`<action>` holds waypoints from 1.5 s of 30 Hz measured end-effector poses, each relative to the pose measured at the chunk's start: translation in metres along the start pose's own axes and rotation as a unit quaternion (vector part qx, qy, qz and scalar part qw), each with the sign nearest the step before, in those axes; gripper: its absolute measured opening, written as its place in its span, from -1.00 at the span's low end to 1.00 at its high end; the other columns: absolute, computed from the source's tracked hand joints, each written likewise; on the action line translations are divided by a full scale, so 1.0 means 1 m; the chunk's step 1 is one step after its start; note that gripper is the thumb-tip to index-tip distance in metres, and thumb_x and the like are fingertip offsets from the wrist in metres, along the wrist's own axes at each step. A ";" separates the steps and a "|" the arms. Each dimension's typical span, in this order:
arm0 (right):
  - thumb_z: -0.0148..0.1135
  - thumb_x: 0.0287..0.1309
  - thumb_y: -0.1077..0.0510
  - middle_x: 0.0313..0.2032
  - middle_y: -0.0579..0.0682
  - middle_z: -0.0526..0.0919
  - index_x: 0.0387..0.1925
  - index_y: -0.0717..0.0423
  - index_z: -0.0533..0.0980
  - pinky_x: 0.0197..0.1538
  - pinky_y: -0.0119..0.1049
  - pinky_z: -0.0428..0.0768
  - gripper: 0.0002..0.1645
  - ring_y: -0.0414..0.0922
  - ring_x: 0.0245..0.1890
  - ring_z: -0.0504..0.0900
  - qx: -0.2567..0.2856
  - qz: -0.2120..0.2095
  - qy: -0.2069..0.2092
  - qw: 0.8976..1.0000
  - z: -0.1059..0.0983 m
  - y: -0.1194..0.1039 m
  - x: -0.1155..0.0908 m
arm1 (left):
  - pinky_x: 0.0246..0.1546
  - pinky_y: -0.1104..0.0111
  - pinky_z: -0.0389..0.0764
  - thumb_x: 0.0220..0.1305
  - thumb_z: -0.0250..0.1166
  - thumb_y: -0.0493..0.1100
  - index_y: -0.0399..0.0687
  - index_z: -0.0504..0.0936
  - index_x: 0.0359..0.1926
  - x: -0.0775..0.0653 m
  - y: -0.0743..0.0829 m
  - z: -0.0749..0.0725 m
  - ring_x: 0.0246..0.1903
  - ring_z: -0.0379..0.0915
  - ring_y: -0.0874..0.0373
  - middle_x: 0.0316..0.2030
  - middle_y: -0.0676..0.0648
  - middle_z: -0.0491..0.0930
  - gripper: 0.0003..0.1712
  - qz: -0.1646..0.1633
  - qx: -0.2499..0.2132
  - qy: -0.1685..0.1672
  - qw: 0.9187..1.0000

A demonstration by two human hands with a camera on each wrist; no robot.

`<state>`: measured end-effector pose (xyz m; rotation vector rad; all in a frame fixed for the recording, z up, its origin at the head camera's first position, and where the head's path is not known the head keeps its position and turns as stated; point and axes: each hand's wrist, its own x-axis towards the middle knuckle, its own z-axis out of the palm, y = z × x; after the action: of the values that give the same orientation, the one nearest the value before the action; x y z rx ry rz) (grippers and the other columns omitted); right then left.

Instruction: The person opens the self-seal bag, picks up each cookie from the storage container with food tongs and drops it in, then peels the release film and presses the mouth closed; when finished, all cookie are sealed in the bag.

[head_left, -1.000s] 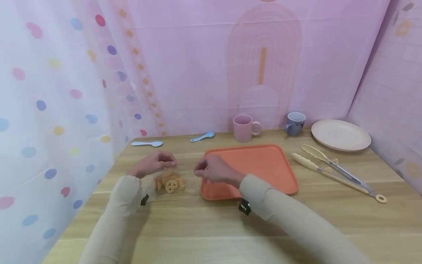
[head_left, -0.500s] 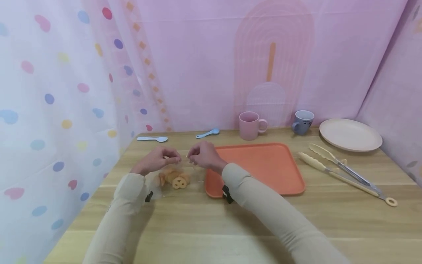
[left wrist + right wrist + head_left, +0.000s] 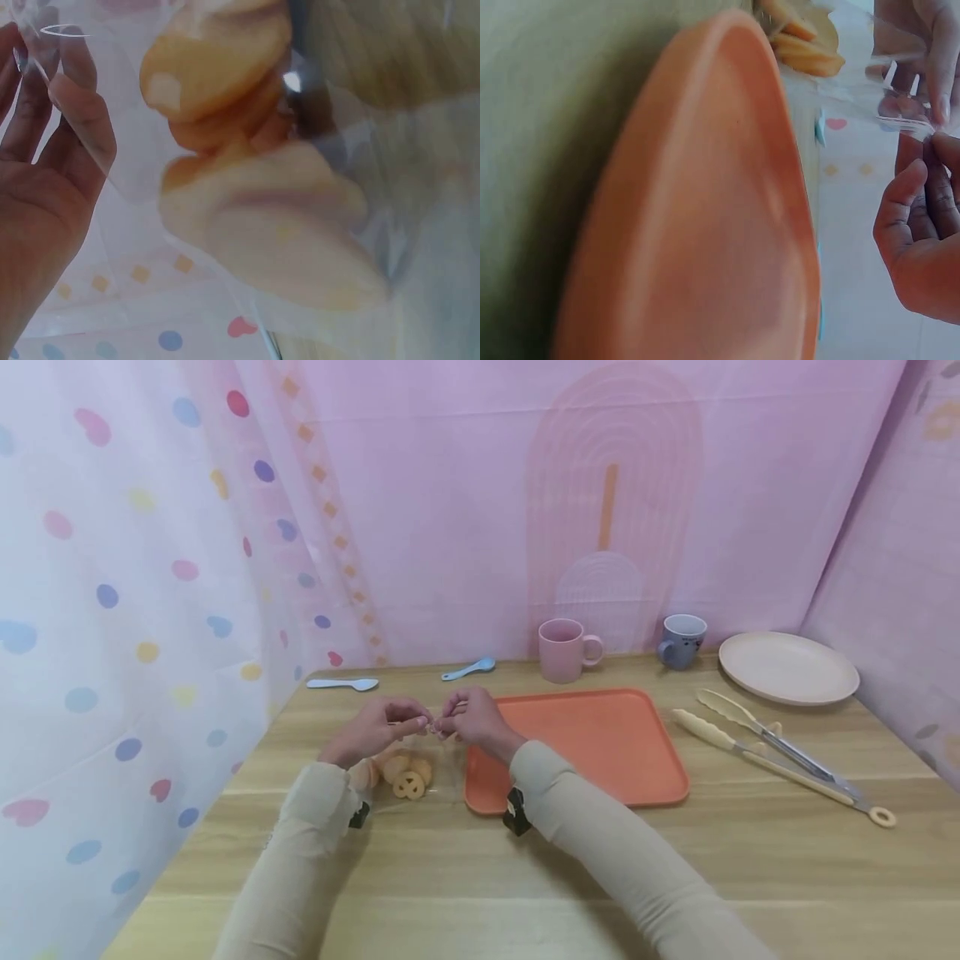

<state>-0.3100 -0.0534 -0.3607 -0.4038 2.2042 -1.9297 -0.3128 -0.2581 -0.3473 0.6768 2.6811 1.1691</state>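
Observation:
A clear plastic bag [image 3: 135, 161] holds several golden biscuits [image 3: 408, 783], one of them pretzel-shaped. My left hand [image 3: 378, 725] pinches the bag's upper edge between thumb and fingers. Right beside it, my right hand [image 3: 474, 718] pinches the same edge, and the fingertips of both hands nearly meet. In the right wrist view the right hand [image 3: 926, 244] has its fingers curled at the bag's rim, with the left hand [image 3: 922, 45] above. The biscuits [image 3: 225, 75] hang close to the left wrist camera, partly blurred.
An orange tray [image 3: 577, 747] lies just right of the bag. Behind stand a pink mug [image 3: 561, 652] and a blue cup [image 3: 681, 643]. Two blue spoons, one left [image 3: 341, 683] and one middle [image 3: 468, 669], lie at the back. Tongs [image 3: 780, 760] and a cream plate [image 3: 787, 668] are at the right.
My right hand has moved left from over the tray to the bag's edge. The left hand has shifted slightly right, and the gap between the hands has closed.

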 end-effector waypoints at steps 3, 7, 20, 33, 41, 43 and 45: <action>0.35 0.11 0.45 -0.30 0.28 0.78 -0.42 0.26 0.52 -0.34 -0.23 0.70 -0.85 -0.22 -0.51 0.65 0.002 -0.010 0.021 1.000 0.002 0.002 -0.002 | -0.02 0.14 0.64 0.47 0.20 -0.12 -0.16 0.70 -0.07 0.001 0.000 0.002 -0.09 0.63 0.10 -0.13 -0.20 0.74 -0.76 -0.007 -0.004 0.005 1.000; 0.37 0.06 0.47 -0.34 0.26 0.77 -0.38 0.32 0.61 -0.48 -0.40 0.63 -0.91 -0.24 -0.55 0.62 0.000 -0.021 0.064 0.998 0.008 0.003 -0.006 | -0.10 0.26 0.63 0.48 0.19 -0.12 -0.18 0.69 -0.08 0.003 0.001 0.004 -0.10 0.61 -0.02 -0.16 -0.24 0.73 -0.76 -0.016 -0.011 0.010 1.000; 0.49 0.09 0.22 -0.41 0.04 0.81 -0.38 0.14 0.76 -0.46 -0.46 0.62 -0.94 -0.20 -0.52 0.70 -0.059 -0.009 0.145 0.988 0.022 0.002 -0.016 | -0.14 0.33 0.64 0.46 0.21 -0.18 -0.25 0.72 -0.08 0.000 0.001 0.012 -0.13 0.64 0.01 -0.14 -0.22 0.77 -0.76 -0.026 -0.032 0.029 0.999; 0.40 0.23 0.09 -0.40 -0.11 0.83 -0.36 0.03 0.80 -0.40 -0.54 0.50 -0.86 -0.27 -0.40 0.66 -0.267 -0.090 0.128 0.951 0.022 -0.005 -0.018 | -0.12 0.26 0.65 0.43 0.23 -0.25 -0.26 0.74 -0.12 0.001 0.010 0.010 -0.11 0.62 -0.18 -0.21 -0.14 0.80 -0.80 -0.049 -0.023 0.047 0.997; 0.25 0.35 0.02 -0.65 -0.13 0.58 -0.52 0.04 0.68 -0.56 -0.50 0.40 -0.67 -0.27 -0.60 0.47 -0.475 -0.167 0.084 0.860 0.022 -0.011 -0.015 | -0.19 0.15 0.69 0.37 0.27 -0.29 -0.26 0.76 -0.17 0.001 0.013 0.011 -0.26 0.65 -0.10 -0.30 -0.15 0.79 -0.84 -0.047 0.010 0.052 0.997; 0.23 0.37 -0.03 -0.65 -0.14 0.52 -0.56 0.02 0.63 -0.56 -0.48 0.39 -0.61 -0.27 -0.60 0.46 -0.506 -0.179 0.080 0.840 0.021 -0.012 -0.014 | -0.23 0.19 0.68 0.37 0.27 -0.30 -0.28 0.75 -0.18 0.001 0.014 0.011 -0.30 0.63 -0.05 -0.31 -0.16 0.78 -0.85 -0.043 0.012 0.052 0.998; 0.25 0.36 -0.06 -0.65 -0.15 0.48 -0.59 0.02 0.58 -0.57 -0.47 0.37 -0.59 -0.27 -0.61 0.43 -0.506 -0.180 0.078 0.840 0.021 -0.012 -0.012 | -0.25 0.22 0.68 0.38 0.26 -0.31 -0.30 0.75 -0.18 0.002 0.014 0.012 -0.32 0.62 -0.01 -0.32 -0.17 0.78 -0.84 -0.039 0.008 0.053 0.998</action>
<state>-0.2910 -0.0704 -0.3519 -0.8593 3.2951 -0.6940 -0.3059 -0.2412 -0.3448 0.5217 2.7795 1.1980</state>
